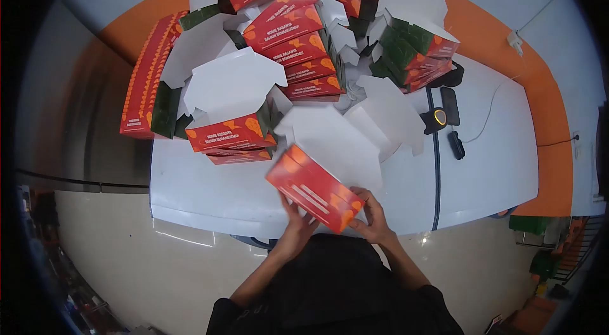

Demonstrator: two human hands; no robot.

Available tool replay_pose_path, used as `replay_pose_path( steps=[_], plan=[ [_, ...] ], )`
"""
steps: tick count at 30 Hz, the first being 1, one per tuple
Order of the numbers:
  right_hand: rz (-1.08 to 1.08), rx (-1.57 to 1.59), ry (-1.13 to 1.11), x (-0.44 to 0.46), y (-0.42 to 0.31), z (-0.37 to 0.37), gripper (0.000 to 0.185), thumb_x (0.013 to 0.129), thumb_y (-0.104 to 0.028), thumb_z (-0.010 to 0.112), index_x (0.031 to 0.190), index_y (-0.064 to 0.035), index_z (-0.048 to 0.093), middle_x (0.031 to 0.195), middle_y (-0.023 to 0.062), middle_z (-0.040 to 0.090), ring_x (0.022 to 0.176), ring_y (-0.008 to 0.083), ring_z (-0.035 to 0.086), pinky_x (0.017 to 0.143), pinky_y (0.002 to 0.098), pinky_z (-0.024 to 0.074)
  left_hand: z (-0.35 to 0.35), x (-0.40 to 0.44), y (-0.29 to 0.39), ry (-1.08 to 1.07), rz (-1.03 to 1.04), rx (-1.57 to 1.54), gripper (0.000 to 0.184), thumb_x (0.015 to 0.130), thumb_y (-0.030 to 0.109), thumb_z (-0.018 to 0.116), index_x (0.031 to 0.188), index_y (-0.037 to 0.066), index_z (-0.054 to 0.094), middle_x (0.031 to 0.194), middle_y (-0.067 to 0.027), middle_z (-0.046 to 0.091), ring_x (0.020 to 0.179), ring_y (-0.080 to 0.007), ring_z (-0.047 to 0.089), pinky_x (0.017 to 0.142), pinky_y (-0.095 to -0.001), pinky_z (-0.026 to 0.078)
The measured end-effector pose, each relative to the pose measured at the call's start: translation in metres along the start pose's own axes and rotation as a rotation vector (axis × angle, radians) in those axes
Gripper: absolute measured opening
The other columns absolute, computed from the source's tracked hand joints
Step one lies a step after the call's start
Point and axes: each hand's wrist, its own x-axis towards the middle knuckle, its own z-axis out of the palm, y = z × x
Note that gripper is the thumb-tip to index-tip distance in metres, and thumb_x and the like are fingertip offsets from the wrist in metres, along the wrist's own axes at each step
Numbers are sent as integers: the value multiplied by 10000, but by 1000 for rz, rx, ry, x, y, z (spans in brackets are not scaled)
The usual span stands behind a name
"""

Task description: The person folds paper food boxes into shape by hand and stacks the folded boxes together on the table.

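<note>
A red box (311, 186) with orange patterns and white print lines is held tilted over the front edge of the white table (203, 195). Its white lid (333, 141) stands open on the far side. Under its left part my left hand (297, 227) grips the lower edge, fingers partly hidden beneath. My right hand (373, 218) pinches the right end, thumb low and fingers at the corner. Just beyond the held box stand piled red boxes with open white lids, among them a stack (231, 135) at the left and a taller one (298, 50) in the middle.
A long row of nested red boxes (149, 75) stands at the left. More green-sided boxes (412, 53) lie at the back right. Near them are a phone (450, 105), a black and yellow round item (438, 119), a small black device (456, 145) and a cable.
</note>
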Motion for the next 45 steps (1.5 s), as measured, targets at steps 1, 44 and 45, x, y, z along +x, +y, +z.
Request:
replay_pose_path(
  steps=[1,44,45],
  plan=[
    [29,24,-8,-3,6,0,513,916,-292,818,1244,-42,512,1278,139,571,1241,262,519,1124,404,349,-19,0,1,95,95,68,996,1039,549,595,1678,210,-89,1719,-135,142,1573,-303,213,1266,-509,248],
    [-340,-896,-459,266,-144,94,373,928,-321,787,1099,2,711,899,199,744,826,351,710,811,415,564,-91,7,24,116,395,1233,1026,710,313,981,1525,4,440,1509,-224,500,1394,-333,525,1071,-441,512],
    [-387,-837,-420,247,-158,80,353,929,-303,794,1076,6,706,881,177,745,786,316,713,765,388,563,-86,8,39,78,493,1298,1028,697,357,985,1505,-7,464,1494,-235,518,1387,-342,535,1074,-433,504]
  ],
)
